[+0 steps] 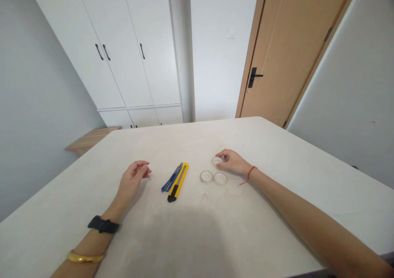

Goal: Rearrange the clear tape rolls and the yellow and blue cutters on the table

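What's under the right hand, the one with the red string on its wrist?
The right hand pinches a round disc, which partly shows. Fingers cover its right edge, so I can't see that bit, nor what's beneath the palm.

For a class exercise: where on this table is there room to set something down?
Free: the table on the near side of the cutters and discs; also beyond the cutters, to the far edge. Crowded: around the discs and right hand.
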`<state>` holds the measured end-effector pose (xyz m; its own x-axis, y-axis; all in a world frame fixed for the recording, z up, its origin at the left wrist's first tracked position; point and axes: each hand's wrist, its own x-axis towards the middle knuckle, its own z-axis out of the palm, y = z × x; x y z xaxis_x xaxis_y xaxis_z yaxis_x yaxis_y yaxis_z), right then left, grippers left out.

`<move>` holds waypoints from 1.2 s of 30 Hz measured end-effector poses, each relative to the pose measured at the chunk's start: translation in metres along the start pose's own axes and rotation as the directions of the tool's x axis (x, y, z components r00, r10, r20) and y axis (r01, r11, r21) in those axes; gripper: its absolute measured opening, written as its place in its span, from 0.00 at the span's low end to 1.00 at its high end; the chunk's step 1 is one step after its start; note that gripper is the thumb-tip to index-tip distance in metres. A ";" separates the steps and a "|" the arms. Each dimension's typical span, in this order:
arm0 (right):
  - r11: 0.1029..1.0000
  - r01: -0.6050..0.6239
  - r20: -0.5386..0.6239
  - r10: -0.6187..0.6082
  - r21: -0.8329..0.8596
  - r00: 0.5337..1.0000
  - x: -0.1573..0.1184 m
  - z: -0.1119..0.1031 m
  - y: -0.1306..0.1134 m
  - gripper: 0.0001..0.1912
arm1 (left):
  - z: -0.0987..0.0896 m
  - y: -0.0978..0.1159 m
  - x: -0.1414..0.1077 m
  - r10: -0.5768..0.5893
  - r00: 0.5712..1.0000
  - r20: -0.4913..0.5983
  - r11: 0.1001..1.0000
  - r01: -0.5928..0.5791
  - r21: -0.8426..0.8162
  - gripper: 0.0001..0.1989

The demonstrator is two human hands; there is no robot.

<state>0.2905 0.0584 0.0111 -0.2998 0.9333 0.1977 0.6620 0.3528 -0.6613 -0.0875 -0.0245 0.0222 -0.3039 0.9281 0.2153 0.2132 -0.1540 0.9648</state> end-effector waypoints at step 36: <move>0.979 0.147 0.164 -0.170 0.142 0.972 -0.066 -0.013 -0.026 0.30 | 0.004 -0.002 -0.003 -0.160 0.987 -0.031 0.985 0.158 -0.063 0.22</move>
<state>0.3019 -0.0111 0.0249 -0.5163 0.8360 0.1860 0.5065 0.4732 -0.7208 -0.0831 -0.0253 0.0188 -0.3623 0.9299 0.0628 0.1037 -0.0267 0.9942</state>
